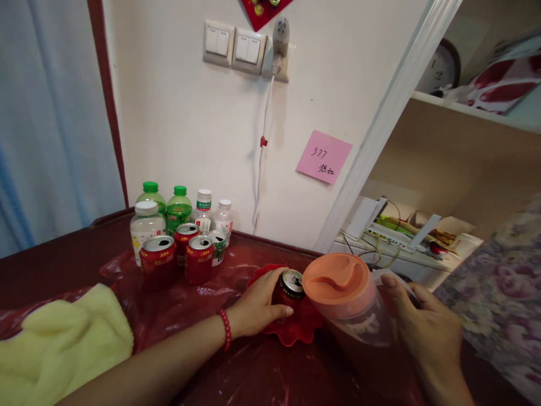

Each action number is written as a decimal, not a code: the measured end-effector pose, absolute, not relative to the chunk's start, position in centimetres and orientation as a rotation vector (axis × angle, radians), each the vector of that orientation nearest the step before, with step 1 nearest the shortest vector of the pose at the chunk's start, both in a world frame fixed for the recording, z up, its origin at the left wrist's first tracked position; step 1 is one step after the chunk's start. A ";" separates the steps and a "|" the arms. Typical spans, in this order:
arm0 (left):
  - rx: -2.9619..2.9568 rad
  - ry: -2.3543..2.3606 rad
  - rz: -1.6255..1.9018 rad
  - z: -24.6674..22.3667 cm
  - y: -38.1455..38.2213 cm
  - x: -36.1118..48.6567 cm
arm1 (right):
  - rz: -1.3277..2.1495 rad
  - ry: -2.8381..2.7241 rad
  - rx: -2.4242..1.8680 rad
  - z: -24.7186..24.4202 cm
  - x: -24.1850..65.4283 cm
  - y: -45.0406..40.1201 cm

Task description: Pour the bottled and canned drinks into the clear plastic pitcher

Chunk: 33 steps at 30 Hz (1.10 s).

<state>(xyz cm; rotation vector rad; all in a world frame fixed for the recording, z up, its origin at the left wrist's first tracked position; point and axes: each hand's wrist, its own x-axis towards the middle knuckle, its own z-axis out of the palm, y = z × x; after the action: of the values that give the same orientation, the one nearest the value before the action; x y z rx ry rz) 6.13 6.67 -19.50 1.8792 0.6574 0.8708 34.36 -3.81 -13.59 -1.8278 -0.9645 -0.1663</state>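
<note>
My left hand, with a red bead bracelet at the wrist, is wrapped round an opened drink can with a dark rim band. The can stands in a red scallop-edged dish. To its right, my right hand grips the handle of a clear pitcher with an orange lid. The pitcher tilts toward the can, its lid close beside the can's top. Its lower part is dim against the dark table, and I cannot tell whether liquid flows.
Opened red cans and several capped plastic bottles stand at the back left. A yellow cloth lies at the front left. Red plastic sheeting covers the table against the wall. Shelves with a white router are at the right.
</note>
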 end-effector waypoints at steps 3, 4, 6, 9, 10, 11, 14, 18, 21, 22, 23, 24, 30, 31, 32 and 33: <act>1.876 0.657 0.868 -19.5 6.7 6.1 | -0.174 -0.972 -1.820 -13.6 34.4 -3.8; 1.876 0.657 0.867 -19.5 6.7 6.1 | -0.185 -0.978 -1.821 -13.5 34.3 -3.9; 1.881 0.661 0.871 -19.4 6.7 6.1 | -0.206 -0.994 -1.821 -13.4 33.8 -4.0; 1.890 0.671 0.867 -19.3 6.6 6.1 | -0.197 -0.997 -1.811 -13.2 33.5 -4.2; 1.894 0.674 0.861 -19.3 6.6 6.1 | -0.192 -0.988 -1.811 -13.2 33.5 -4.1; 1.896 0.676 0.857 -19.3 6.6 6.1 | -0.188 -0.981 -1.811 -13.3 33.6 -4.1; 1.899 0.681 0.851 -19.3 6.6 6.1 | -0.207 -0.980 -1.817 -13.5 34.1 -3.9; 1.888 0.681 0.857 -19.5 6.6 6.1 | -0.211 -0.985 -1.830 -13.9 34.7 -3.7; 1.886 0.670 0.863 -19.5 6.7 6.1 | -0.204 -0.978 -1.820 -14.1 35.0 -3.6; 1.884 0.669 0.864 -19.5 6.7 6.1 | -0.207 -0.976 -1.818 -14.1 35.0 -3.6; 1.883 0.669 0.865 -19.5 6.7 6.1 | -0.207 -0.979 -1.816 -14.1 35.0 -3.6; 1.881 0.671 0.863 -19.5 6.6 6.1 | -0.209 -0.984 -1.816 -14.1 35.0 -3.6; 1.890 0.684 0.859 -19.4 6.6 6.1 | -0.186 -0.982 -1.816 -13.4 34.1 -4.0; 1.891 0.682 0.861 -19.4 6.6 6.1 | -0.181 -0.984 -1.810 -13.3 33.8 -4.1; 1.893 0.678 0.861 -19.4 6.6 6.1 | -0.178 -0.987 -1.804 -13.2 33.6 -4.1; 1.893 0.672 0.862 -19.4 6.6 6.1 | -0.179 -0.991 -1.800 -13.1 33.4 -4.2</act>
<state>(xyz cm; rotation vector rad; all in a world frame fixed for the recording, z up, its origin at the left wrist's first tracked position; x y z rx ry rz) 6.09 6.63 -19.40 1.8934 0.6719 0.8619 33.36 -4.22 -13.09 -1.7999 -0.9908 -0.1792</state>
